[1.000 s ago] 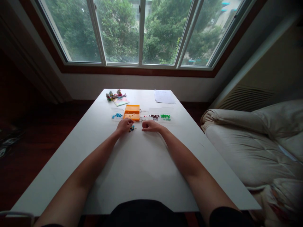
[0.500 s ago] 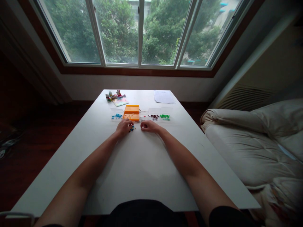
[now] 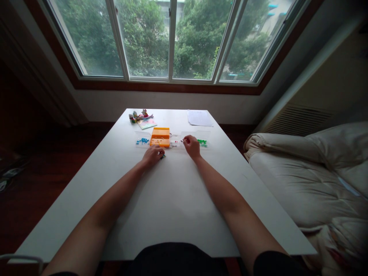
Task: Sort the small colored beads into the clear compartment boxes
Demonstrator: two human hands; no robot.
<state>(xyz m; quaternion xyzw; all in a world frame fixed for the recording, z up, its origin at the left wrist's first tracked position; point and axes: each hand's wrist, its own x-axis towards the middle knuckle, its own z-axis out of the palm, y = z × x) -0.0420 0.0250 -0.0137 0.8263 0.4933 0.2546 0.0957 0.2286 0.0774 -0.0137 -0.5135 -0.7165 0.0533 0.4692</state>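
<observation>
My left hand (image 3: 152, 155) rests on the white table with its fingers curled round a small blue-and-dark build of toy bricks (image 3: 163, 156), mostly covered by the fingers. My right hand (image 3: 191, 145) is over the clear box of dark brown bricks, its fingertips drawn together; whether a piece is between them is too small to see. One dark brick (image 3: 181, 141) shows beside those fingertips. Between and beyond the hands lies an orange open case (image 3: 160, 136) with small pieces in its near half.
Blue bricks (image 3: 143, 140) lie in a clear box left of the orange case, and green bricks (image 3: 202, 142) in one at the right. Farther back are small figures (image 3: 138, 116), a pastel card (image 3: 147, 123) and white paper sheets (image 3: 200, 118). A couch (image 3: 299, 172) stands right of the table.
My right hand has moved forward and right, from the table in front of the case to over the brown bricks. The left hand has shifted slightly and covers more of the small build.
</observation>
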